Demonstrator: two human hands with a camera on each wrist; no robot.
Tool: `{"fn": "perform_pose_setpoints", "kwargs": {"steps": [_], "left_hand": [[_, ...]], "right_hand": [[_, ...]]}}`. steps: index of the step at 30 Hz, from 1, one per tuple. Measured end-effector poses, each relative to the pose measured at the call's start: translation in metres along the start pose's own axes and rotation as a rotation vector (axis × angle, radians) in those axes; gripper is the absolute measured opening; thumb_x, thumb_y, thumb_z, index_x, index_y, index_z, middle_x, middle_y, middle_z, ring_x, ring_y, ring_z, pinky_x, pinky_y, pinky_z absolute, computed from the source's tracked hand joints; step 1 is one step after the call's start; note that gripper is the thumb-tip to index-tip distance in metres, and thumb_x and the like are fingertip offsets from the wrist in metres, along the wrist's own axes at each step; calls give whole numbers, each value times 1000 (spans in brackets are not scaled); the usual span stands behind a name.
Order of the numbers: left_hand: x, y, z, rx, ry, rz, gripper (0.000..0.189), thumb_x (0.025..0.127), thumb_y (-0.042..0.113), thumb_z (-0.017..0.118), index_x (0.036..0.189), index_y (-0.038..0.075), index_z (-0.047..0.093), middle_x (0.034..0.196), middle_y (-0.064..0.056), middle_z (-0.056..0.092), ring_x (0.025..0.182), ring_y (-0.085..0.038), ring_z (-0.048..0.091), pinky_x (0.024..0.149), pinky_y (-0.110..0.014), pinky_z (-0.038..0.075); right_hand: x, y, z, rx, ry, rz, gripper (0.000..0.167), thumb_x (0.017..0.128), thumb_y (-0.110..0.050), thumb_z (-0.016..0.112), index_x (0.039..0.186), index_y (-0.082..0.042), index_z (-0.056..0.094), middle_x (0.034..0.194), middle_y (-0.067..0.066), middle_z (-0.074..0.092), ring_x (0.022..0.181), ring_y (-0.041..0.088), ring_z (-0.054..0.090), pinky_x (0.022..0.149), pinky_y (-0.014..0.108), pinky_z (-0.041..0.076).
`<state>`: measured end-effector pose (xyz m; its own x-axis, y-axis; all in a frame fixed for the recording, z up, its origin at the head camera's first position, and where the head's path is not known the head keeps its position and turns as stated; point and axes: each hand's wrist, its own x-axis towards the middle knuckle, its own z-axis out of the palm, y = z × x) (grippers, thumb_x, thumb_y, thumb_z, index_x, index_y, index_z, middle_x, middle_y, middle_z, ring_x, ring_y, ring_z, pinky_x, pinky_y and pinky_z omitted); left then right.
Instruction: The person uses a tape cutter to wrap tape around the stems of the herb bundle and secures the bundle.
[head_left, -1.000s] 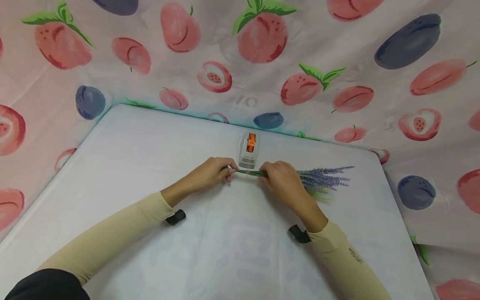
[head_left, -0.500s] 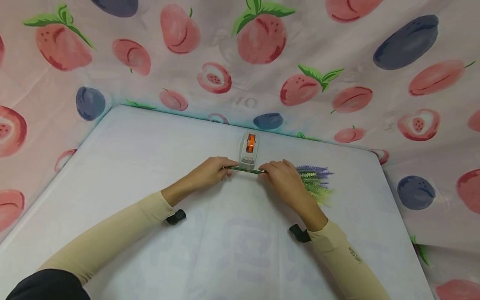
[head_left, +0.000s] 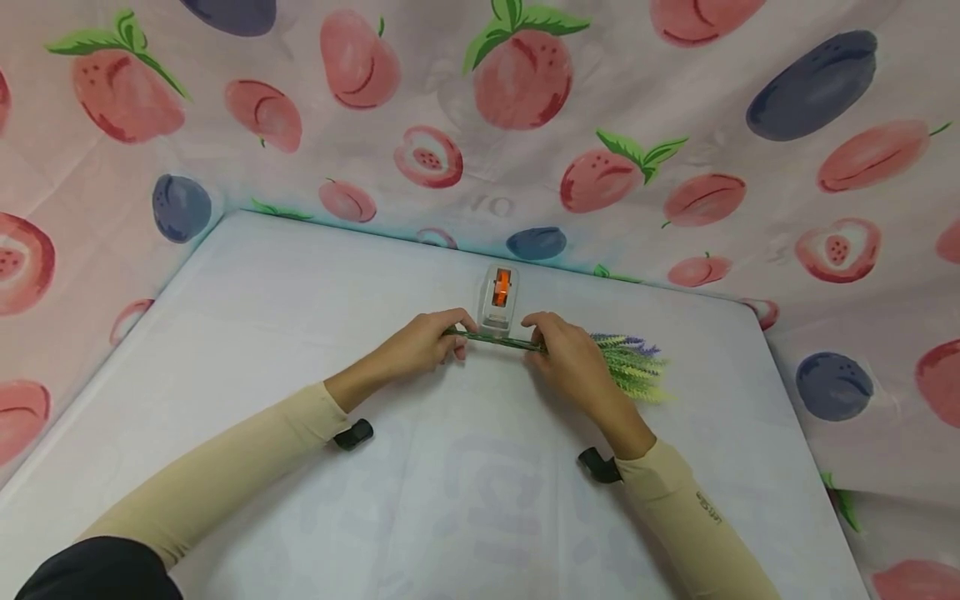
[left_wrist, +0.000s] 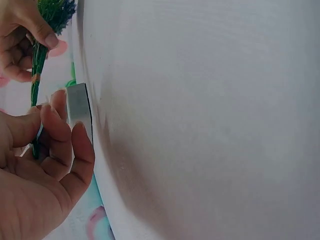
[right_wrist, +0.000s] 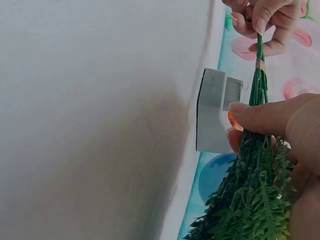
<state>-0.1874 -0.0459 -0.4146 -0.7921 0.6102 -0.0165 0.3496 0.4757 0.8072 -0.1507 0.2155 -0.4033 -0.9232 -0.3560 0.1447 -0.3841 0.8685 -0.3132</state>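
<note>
A bunch of artificial lavender (head_left: 632,367) with purple and yellow-green heads lies crosswise in the head view, heads to the right. My left hand (head_left: 431,343) pinches the stem ends between thumb and fingers. Nearer the heads, my right hand (head_left: 572,360) holds the stems between thumb and index finger, as the right wrist view shows. A thin tan band (right_wrist: 260,65) wraps the green stems between the two hands. Just beyond the stems stands a grey tape dispenser (head_left: 497,310) with an orange reel (head_left: 502,286).
The hands work over a white-covered table (head_left: 337,275). A fruit-printed cloth (head_left: 465,100) hangs behind its far edge and along both sides. Black wrist cameras (head_left: 354,434) sit on both forearms.
The bunch has turned about its stems, so more yellow-green heads and fewer purple ones show. My right hand has shifted slightly right along the stems, its index finger raised. The dispenser stays put.
</note>
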Motion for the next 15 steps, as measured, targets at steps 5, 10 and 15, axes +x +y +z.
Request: {"fn": "perform_pose_setpoints", "kwargs": {"steps": [5,10,15], "left_hand": [[3,-2,0,-17,-3,-25,22,106,6,52,123,11,64,90,-5,72,75,-18,61,69,-30,49],[4,-3,0,-11,8,-54,20,106,8,53,121,10,66,98,-8,73,88,-21,65,81,-35,52],[7,-2,-1,6,40,-91,19,104,11,57,117,9,71,114,-9,72,107,-22,62,97,-42,49]], "right_hand": [[-1,2,1,-8,47,-24,36,87,-6,80,120,-9,65,96,6,73,85,24,68,82,44,54],[0,2,2,-110,84,-73,30,85,-10,84,111,-9,69,94,6,75,90,27,69,97,49,50],[1,2,5,-212,99,-140,24,84,-13,85,105,-10,72,96,5,76,91,27,69,103,49,48]]}}
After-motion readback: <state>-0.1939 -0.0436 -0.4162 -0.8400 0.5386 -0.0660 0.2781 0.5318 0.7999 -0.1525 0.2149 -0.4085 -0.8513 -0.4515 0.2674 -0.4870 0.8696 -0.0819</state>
